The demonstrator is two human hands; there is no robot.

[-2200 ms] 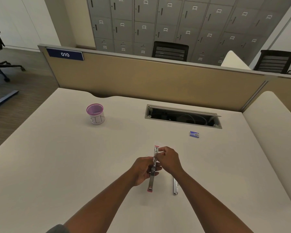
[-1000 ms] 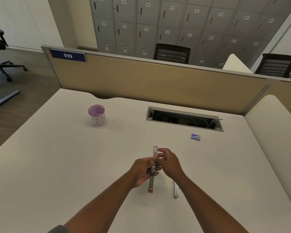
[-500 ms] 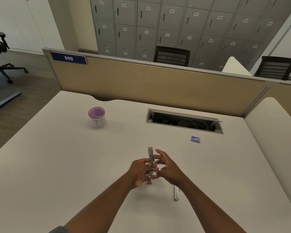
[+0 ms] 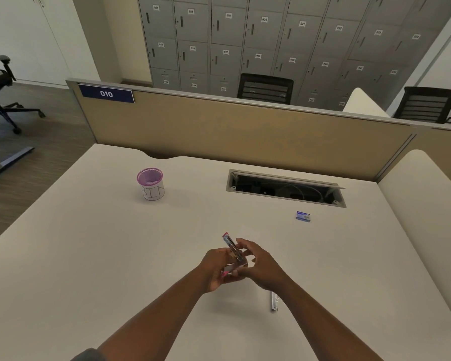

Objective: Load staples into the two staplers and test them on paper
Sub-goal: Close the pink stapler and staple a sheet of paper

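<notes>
Pink-tipped stapler held between both hands above the desk

Pink plastic capped the far end of the stapler (image 4: 232, 248), which stood tilted up and leaned toward the left, lifted off the desk (image 4: 89, 256) over its near middle. The left hand (image 4: 215, 269) gripped the stapler's lower part, fingers curled round it from the left, with a second pink tip showing just below those fingers. The right hand (image 4: 262, 267) met it from the right side; its fingers (image 4: 245, 246) were bent over the upper metal arm and touched it, though whether they truly pinched it or only rested on it could not be told. The two hands touched each other around the tool.

A second stapler (image 4: 274, 300), silvery, lay flat on the desk just right of the right wrist, partly hidden by the forearm. The small blue staple box (image 4: 303, 216) sat well apart, toward the far right, near the open cable tray (image 4: 287, 190). The pink mesh cup (image 4: 150, 183) with a white label stood toward the far left edge.
</notes>
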